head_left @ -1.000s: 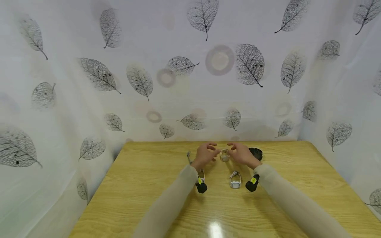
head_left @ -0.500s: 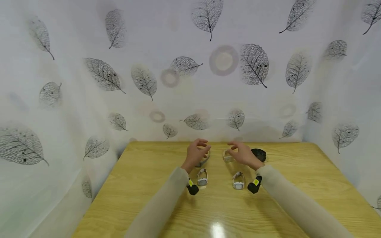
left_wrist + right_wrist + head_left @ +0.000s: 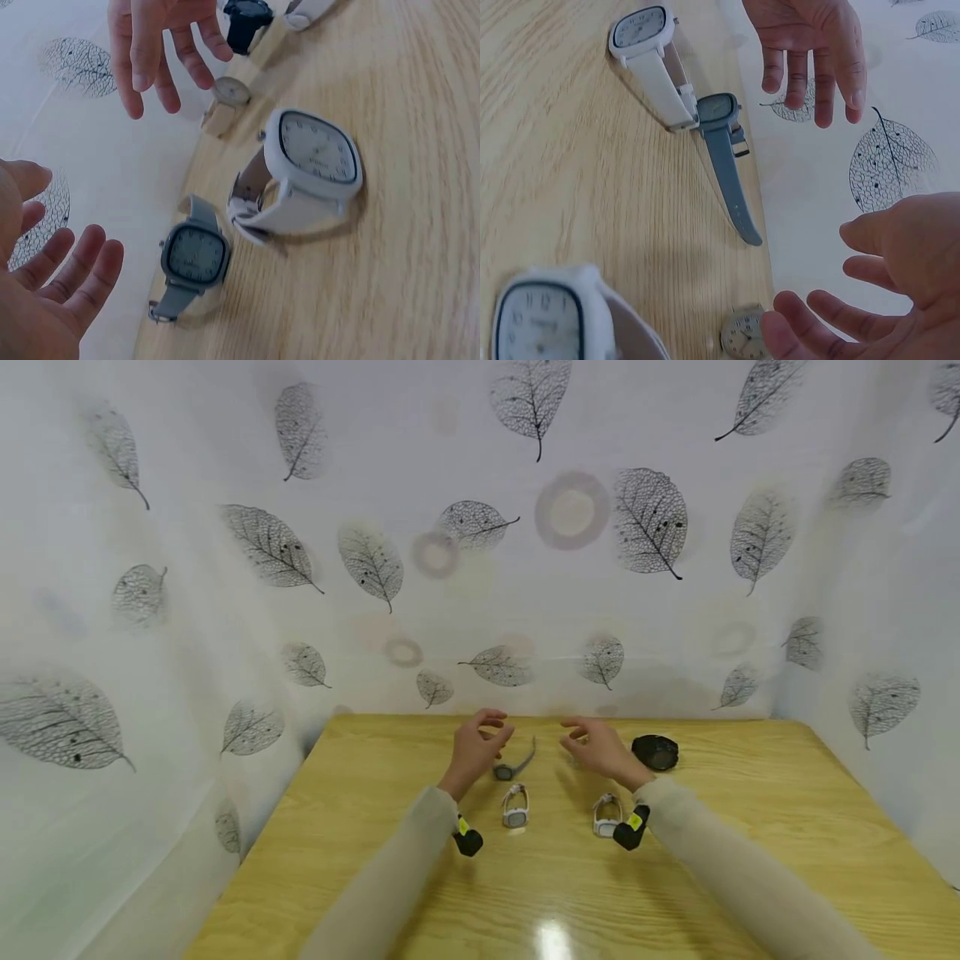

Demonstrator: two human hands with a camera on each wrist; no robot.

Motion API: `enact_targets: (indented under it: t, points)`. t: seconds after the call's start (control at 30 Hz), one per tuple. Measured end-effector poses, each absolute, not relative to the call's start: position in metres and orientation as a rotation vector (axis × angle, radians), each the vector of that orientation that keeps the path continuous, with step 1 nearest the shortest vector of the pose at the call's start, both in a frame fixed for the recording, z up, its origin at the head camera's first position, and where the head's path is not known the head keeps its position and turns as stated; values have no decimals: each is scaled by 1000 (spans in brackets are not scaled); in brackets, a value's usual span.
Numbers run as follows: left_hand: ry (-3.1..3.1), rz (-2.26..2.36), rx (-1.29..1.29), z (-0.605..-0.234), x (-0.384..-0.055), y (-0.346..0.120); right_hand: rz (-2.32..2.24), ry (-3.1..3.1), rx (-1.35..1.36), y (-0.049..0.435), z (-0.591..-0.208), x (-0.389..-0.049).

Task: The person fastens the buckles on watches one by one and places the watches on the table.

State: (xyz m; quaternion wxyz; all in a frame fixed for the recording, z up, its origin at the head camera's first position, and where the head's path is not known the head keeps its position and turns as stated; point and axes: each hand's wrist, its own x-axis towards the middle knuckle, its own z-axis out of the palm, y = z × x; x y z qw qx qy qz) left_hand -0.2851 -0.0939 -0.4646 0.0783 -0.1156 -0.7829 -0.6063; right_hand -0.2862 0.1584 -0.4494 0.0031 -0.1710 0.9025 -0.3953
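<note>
My left hand (image 3: 477, 752) hovers over the far part of the table, fingers loosely bent and holding nothing. Just right of it lies a grey-blue wristwatch (image 3: 505, 772), its strap stretched out. Nearer stands a white wristwatch (image 3: 516, 817) with its strap closed in a loop. My right hand (image 3: 600, 752) hangs, also holding nothing, above a small cream-strapped wristwatch (image 3: 231, 91), which it mostly hides in the head view. A second looped white wristwatch (image 3: 606, 828) stands below that hand, partly covered by the wrist camera. Beyond the right hand sits a black wristwatch (image 3: 656, 752).
The wooden table (image 3: 360, 843) carries all the watches. Its far edge meets a pale curtain (image 3: 420, 460) printed with leaves, which also runs down both sides. A wrist camera (image 3: 467, 837) hangs below each hand.
My left hand has moved left, uncovering the grey-blue wristwatch and the nearer white one. My right hand has shifted slightly left over the cream-strapped wristwatch, hiding more of it.
</note>
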Motion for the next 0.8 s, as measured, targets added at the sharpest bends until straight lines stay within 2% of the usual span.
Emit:
enact_targets:
  t: [0.3,0.8]
  points:
    - [-2382,-1693,-254,-465,-277,-115,-1377,2665,-515,138,-454,-288]
    - [-2480,-1731,-70,-481,-268,-118,-1379,2595,-258,102,-461,-290]
